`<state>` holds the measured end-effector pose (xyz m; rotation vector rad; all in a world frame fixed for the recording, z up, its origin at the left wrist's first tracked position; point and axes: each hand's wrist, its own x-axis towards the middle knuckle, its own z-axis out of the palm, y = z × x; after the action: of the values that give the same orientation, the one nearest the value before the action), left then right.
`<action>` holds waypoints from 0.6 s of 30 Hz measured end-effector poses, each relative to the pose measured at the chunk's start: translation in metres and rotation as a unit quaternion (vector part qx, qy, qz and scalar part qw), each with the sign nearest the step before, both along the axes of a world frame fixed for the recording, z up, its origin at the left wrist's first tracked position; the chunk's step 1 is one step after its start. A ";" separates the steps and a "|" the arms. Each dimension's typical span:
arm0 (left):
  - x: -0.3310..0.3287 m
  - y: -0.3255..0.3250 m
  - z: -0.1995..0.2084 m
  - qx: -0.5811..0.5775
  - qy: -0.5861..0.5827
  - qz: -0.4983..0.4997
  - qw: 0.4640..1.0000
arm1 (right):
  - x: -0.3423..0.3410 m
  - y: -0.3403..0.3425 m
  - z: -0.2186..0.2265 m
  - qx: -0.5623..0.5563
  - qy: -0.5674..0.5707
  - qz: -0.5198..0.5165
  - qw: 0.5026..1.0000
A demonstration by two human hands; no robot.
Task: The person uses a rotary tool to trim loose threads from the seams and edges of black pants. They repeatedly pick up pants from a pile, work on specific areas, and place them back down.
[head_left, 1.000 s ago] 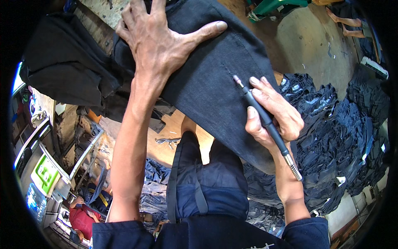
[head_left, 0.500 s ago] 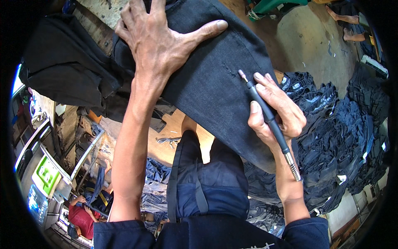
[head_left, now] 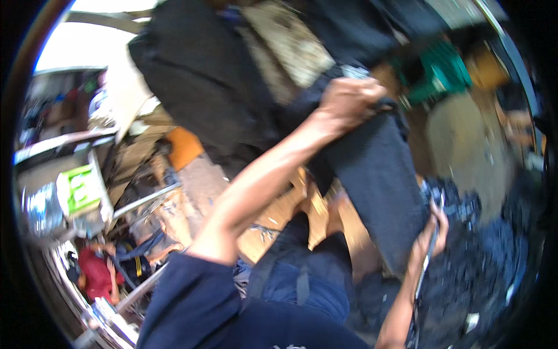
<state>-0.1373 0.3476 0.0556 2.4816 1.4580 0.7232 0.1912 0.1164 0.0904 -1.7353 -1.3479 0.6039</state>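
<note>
A dark denim trouser leg (head_left: 378, 180) hangs down in front of me, slanting toward the lower right. My left hand (head_left: 349, 104) is closed in a fist on its upper end, gathering the cloth. By the leg's lower right edge is my right hand (head_left: 433, 232), blurred by motion. Its fingers are wrapped round a slim pen-shaped rotary grinder (head_left: 429, 256), whose cable trails down along my forearm. The grinder's tip is too blurred to make out.
More dark garments (head_left: 203, 81) drape over a worn board (head_left: 290, 46) ahead. A large pile of dark clothes (head_left: 465, 279) lies at the right. Far right stands a green plastic stool (head_left: 439, 70). A person in a red shirt (head_left: 97, 270) sits at the lower left.
My left hand, spread flat on the cloth before, has closed on it and moved right and down. The trouser leg has narrowed and shifted right. My right hand has lowered with the grinder.
</note>
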 end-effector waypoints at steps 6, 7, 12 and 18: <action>-0.024 0.059 0.055 -0.048 0.164 0.164 0.972 | -0.004 -0.032 -0.005 -0.059 -0.008 -0.007 0.998; -0.014 0.036 0.056 -0.022 0.098 0.195 0.976 | -0.003 -0.031 -0.011 -0.032 0.040 0.010 0.999; 0.041 -0.151 0.008 -0.043 -0.167 0.036 0.984 | 0.026 -0.054 -0.027 -0.036 -0.015 -0.084 0.996; 0.004 -0.122 -0.053 -0.029 -0.164 0.025 0.986 | 0.001 -0.025 -0.042 0.076 -0.043 0.021 0.996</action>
<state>-0.1329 0.2260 0.0030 2.1619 1.3986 1.0251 0.1924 0.0915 0.0479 -1.6294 -1.4546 0.4409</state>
